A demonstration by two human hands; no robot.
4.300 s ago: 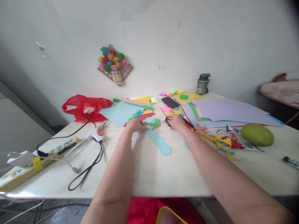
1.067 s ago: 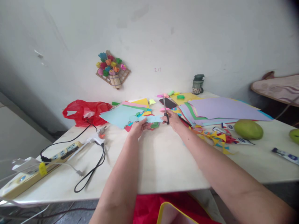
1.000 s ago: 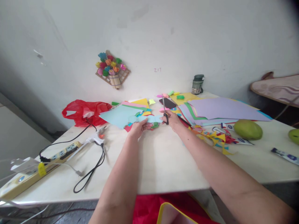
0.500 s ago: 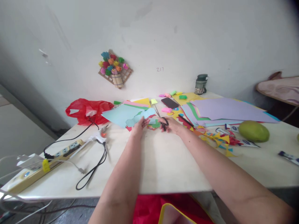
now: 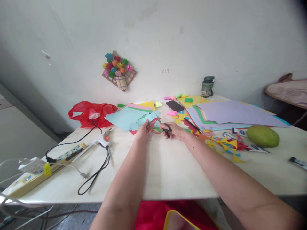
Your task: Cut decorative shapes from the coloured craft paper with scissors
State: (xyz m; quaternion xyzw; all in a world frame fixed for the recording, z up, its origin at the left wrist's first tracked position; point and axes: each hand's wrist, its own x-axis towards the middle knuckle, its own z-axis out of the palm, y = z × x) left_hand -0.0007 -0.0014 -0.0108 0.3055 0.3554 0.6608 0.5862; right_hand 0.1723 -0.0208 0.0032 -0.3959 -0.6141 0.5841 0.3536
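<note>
Pinched in my left hand [image 5: 145,128] is a light blue paper piece [image 5: 143,119] with a scalloped edge. My right hand [image 5: 174,130] is closed on the black handles of a pair of scissors [image 5: 166,128]. The scissor blades point up and left, at the right end of the blue piece. Red and green paper bits lie beside and under my fingers. Behind my left hand a larger light blue sheet [image 5: 120,118] lies over other coloured sheets.
A red plastic bag [image 5: 90,111], a glue gun [image 5: 103,140] and a power strip [image 5: 55,166] are on the left. Right of my hands lie a phone [image 5: 175,105], a purple sheet [image 5: 232,111], paper scraps [image 5: 222,145] and a green fruit [image 5: 263,135].
The scissors have shifted slightly, and their blades now show at the right end of the blue piece. That piece sits a little lower. My left hand has barely moved.
</note>
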